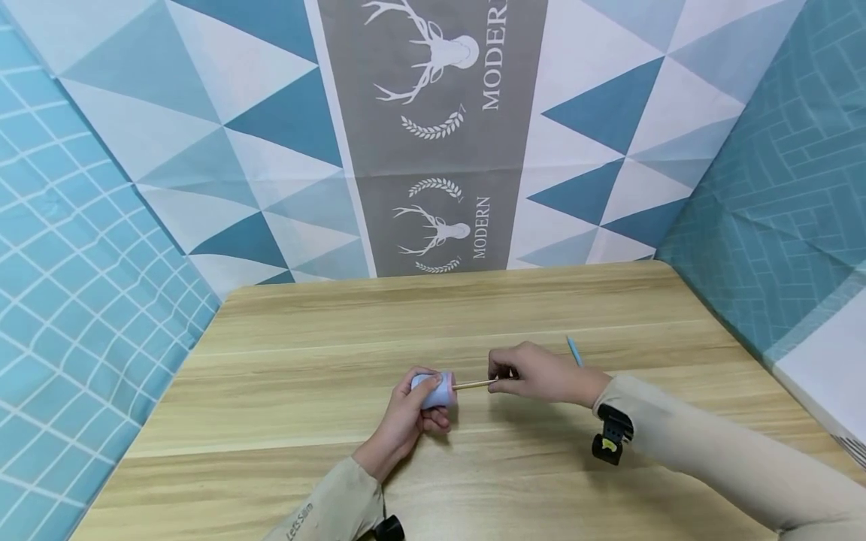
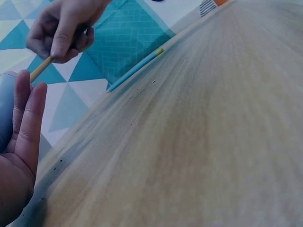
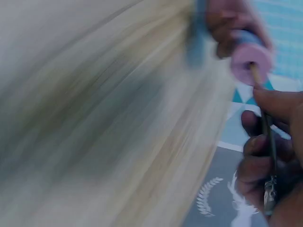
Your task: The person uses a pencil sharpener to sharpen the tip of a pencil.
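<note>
- So the sharpener [image 1: 443,394], blue with a pink end, is over the middle of the table [image 1: 271,398], left hand [image 1: 404,415] wrapped round it.
- Pencil [image 1: 471,385] pokes out of the pink end's hole, toward 3 o'clock.
- Right hand [image 1: 541,373] is out at 3 o'clock too, pinching that pencil.
- Blue pencil [image 1: 573,350] lies between 2 and 3.
- Wall [image 1: 365,218] with deer prints [image 1: 440,231] sits at 12.

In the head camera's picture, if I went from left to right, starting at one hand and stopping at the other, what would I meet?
Left hand → pale blue cylinder with a pink end → thin wooden stick → right hand.
</note>
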`<state>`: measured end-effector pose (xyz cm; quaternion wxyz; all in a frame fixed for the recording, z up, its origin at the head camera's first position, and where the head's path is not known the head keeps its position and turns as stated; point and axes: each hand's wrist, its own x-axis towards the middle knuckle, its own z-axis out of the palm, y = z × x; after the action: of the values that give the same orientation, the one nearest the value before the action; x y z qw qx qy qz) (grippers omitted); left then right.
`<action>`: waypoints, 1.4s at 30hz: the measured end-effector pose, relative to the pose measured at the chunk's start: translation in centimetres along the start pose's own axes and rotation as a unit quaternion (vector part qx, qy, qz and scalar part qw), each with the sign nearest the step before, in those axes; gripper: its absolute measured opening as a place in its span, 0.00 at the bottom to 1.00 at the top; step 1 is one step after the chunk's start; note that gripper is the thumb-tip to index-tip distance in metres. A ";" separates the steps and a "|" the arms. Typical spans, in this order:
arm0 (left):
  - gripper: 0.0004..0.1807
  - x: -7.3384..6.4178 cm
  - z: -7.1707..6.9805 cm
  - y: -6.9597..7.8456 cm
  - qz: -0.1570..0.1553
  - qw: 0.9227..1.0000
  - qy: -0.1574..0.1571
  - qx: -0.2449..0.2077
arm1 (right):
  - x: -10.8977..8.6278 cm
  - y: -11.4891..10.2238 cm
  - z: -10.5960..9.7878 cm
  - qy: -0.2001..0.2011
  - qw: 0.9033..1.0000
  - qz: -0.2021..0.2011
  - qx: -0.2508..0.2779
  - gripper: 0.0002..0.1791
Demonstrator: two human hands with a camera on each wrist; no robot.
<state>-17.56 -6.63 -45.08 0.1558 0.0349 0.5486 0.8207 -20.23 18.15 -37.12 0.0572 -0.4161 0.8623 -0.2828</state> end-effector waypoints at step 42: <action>0.04 0.0 0.0 -0.1 -0.011 1.000 0.000 0.004 | 2.7 0.3 -0.3 -0.207 0.884 0.297 0.295 0.23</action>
<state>-17.54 -6.58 -45.15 0.1649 0.0299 0.5520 0.8169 -22.32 16.42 -36.65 0.4356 -0.1534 0.7911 -0.4011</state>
